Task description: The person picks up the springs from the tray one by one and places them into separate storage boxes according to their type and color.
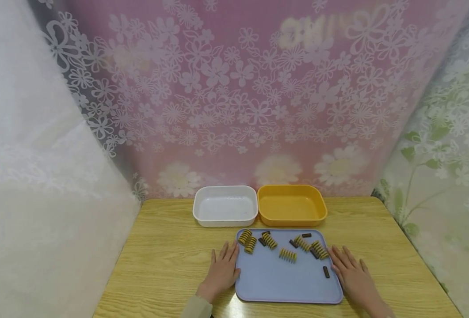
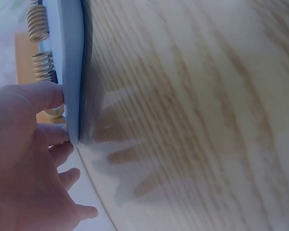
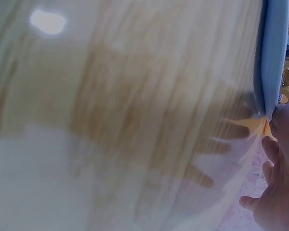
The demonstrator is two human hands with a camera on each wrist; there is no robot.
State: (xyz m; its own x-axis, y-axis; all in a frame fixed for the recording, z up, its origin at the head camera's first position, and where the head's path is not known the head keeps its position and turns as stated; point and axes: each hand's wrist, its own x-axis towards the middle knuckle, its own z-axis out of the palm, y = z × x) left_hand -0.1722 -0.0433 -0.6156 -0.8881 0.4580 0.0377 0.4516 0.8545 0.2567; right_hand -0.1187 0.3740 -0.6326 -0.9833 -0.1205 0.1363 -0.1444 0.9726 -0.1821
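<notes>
A light blue tray (image 1: 279,283) lies on the table between both hands. Straight fingers of my left hand (image 1: 220,270) rest along its left edge; in the left wrist view, the thumb (image 2: 44,95) touches the tray's side. At the right edge, my right hand (image 1: 353,277) lies with its fingers extended, fingertips right at the rim. Several yellowish coil springs (image 1: 287,255) are scattered over the tray's far half, two of them side by side in the far left corner. Among them lie several small dark brown bars (image 1: 326,272), one nearer the right edge.
Behind the tray, a white bin (image 1: 225,223) and an orange-yellow bin (image 1: 292,220) stand side by side. The wood-grain table (image 1: 158,265) ends at a pink floral curtain (image 1: 234,110) at the back, with pale curtains on both sides.
</notes>
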